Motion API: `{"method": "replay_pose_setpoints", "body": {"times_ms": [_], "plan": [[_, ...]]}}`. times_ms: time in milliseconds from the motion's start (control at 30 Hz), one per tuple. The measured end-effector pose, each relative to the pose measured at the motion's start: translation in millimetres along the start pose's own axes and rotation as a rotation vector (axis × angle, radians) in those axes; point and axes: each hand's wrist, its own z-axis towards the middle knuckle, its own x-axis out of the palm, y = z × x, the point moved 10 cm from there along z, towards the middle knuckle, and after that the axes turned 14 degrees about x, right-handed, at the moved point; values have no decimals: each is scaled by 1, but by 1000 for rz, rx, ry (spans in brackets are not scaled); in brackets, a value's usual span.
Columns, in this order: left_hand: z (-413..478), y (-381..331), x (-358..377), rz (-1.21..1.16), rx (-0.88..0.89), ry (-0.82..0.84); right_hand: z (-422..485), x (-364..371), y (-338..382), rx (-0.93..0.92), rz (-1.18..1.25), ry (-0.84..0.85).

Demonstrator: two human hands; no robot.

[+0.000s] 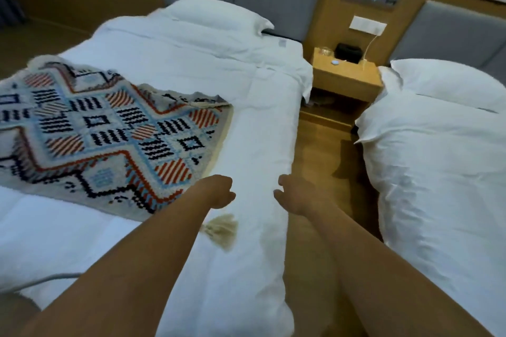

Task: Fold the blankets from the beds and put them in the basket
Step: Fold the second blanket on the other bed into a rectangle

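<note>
Lying flat on a white bed [191, 57], a woven blanket [95, 131] stretches lengthwise from far left of the hands toward them, its near right corner pointing at the left hand [219, 191]. Blue, red-orange and black diamonds, stripes and zigzags cover its cream ground. The left hand hovers at that corner with fingers curled under; whether it grips anything cannot be told. A cream tassel [221, 227] lies just below it. The right hand [294, 194], close beside the left, hangs loosely curled over the bed's edge, holding nothing. Beyond the hands, a nightstand [345, 79] carries a black box [348, 52]. A second white bed [438, 159] lies right of the right hand.
</note>
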Motion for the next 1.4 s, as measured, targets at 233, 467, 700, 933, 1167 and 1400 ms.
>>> {"method": "replay_pose_setpoints", "body": {"times_ms": [233,467,700,933,1167,1400], "plan": [[46,15,-18,-68,-148,-43,83,-29,-3,-168,-88,3],[79,48,-25,-171,-292,-76,165,-46,22,-311,-65,34],[184,92,-39,-247,-428,-95,303,-22,59,-468,-59,122],[309,173,-56,-359,-742,-293,479,-7,116,-632,18,94],[374,213,-24,-393,-905,-431,585,17,184,-778,-20,34],[392,229,-1,-178,-966,-297,627,50,235,-732,-61,-70]]}}
